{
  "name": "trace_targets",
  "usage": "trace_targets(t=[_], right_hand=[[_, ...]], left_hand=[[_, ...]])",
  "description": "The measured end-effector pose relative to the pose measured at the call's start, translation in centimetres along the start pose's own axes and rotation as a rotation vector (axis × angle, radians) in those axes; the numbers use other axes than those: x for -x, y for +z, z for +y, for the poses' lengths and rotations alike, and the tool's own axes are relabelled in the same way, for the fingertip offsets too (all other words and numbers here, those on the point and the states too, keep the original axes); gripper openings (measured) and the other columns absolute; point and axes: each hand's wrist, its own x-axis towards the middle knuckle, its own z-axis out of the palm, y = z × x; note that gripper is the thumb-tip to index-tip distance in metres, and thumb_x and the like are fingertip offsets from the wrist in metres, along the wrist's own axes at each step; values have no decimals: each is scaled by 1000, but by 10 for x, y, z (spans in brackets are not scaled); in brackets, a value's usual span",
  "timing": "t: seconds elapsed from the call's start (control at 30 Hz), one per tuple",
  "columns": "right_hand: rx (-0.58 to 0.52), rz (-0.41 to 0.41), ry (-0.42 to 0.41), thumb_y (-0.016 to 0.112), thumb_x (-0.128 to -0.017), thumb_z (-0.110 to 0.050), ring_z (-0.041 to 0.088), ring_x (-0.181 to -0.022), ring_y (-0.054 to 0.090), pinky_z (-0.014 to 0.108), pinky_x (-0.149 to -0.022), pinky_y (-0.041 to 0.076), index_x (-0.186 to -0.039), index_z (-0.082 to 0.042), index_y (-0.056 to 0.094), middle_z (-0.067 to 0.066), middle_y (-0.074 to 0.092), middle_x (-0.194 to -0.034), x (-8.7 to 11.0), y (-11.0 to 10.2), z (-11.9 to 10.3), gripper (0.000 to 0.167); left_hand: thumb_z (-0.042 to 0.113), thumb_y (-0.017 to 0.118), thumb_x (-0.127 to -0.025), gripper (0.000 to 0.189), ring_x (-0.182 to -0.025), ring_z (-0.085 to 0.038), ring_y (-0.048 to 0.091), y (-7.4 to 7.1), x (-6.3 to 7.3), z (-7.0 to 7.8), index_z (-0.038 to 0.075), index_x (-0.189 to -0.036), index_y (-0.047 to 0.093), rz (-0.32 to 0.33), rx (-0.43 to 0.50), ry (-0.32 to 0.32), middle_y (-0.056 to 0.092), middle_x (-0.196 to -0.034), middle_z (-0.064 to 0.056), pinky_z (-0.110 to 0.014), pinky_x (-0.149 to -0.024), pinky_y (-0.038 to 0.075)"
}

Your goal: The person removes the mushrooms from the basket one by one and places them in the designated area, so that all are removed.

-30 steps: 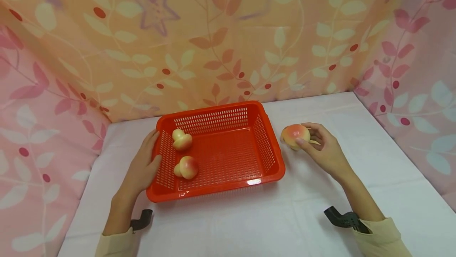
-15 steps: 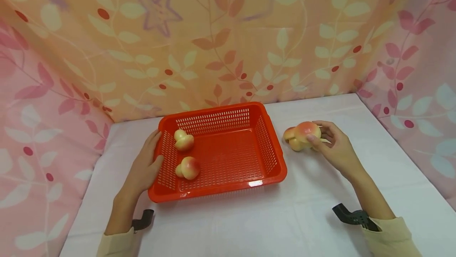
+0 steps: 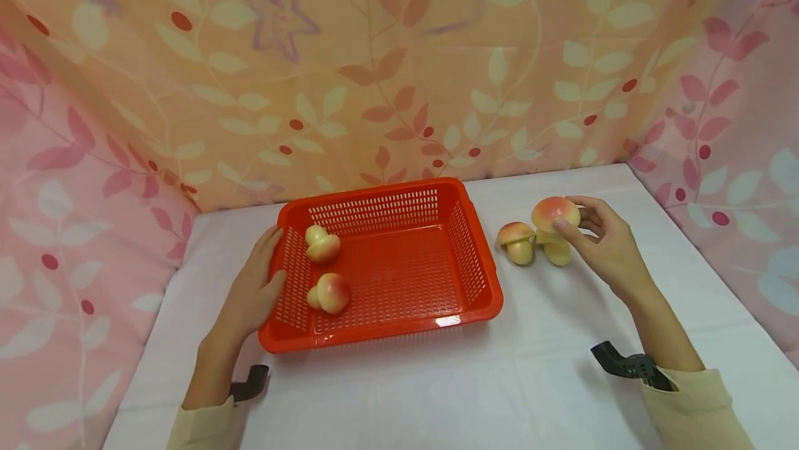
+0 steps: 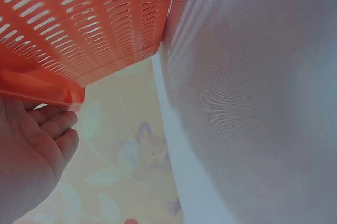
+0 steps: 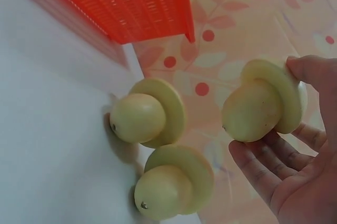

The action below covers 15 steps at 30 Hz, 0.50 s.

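Observation:
My left hand [image 3: 252,285] rests on the left rim of a red perforated plastic basket [image 3: 374,333]; in the left wrist view its relaxed fingers [image 4: 59,125] lie against the rim's outer edge. Inside, near the left wall, lie two toy mushrooms, an upper one [image 3: 322,247] and a lower one [image 3: 333,293]. Right of the basket, my right hand [image 3: 608,242] pinches a mushroom with a red-and-yellow cap [image 3: 555,211] between thumb and fingers. Two more stand on the table: a left mushroom [image 3: 518,245] and a right mushroom [image 3: 554,250], partly hidden behind the held one.
A white cloth covers the table [image 3: 437,394]. Behind it hangs an orange leaf-patterned curtain [image 3: 349,89], with pink curtain panels at both sides. Black camera mounts sit on the left wrist [image 3: 250,384] and right wrist [image 3: 627,365].
My right hand has moved right and slightly away with its mushroom, and the two mushrooms standing on the table have come into view. The left hand and basket have stayed in place.

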Motion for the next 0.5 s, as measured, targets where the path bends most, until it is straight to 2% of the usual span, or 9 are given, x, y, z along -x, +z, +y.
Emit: trace_targets(t=[0.2, 0.33, 0.43, 0.5], right_hand=[[32, 12, 20, 74, -99, -22, -11, -104, 61, 0, -87, 47, -146, -4, 55, -26, 63, -114, -5, -7, 5, 54], [85, 6, 58, 74, -99, -30, -13, -102, 60, 0, -84, 47, -147, -8, 55, -26, 61, -114, -6, -12, 7, 56], [138, 1, 92, 72, -99, -38, -16, -101, 58, -1, -81, 46, -149, -13, 55, -14, 64, -122, -7, -15, 9, 58], [159, 2, 113, 71, -100, -41, -18, -100, 55, -1, -79, 46, -151, -14, 54, 1, 67, -129, -8, -18, 10, 60]], left_hand=[[10, 49, -100, 71, -161, -46, 25, 0, 0, -1, 5, -167, 26, 6, 1, 4, 20, -177, -17, -74, -124, 28], [9, 48, -99, 71, -161, -46, 25, 1, 0, -2, 4, -167, 27, 9, 2, 12, 20, -177, -17, -74, -124, 27], [9, 47, -99, 71, -161, -46, 25, 2, 0, -2, 3, -167, 26, 8, 3, 14, 20, -177, -18, -75, -124, 27], [9, 47, -99, 71, -160, -47, 25, 2, 0, -2, 3, -167, 26, 8, 0, 17, 20, -176, -18, -75, -123, 28]])
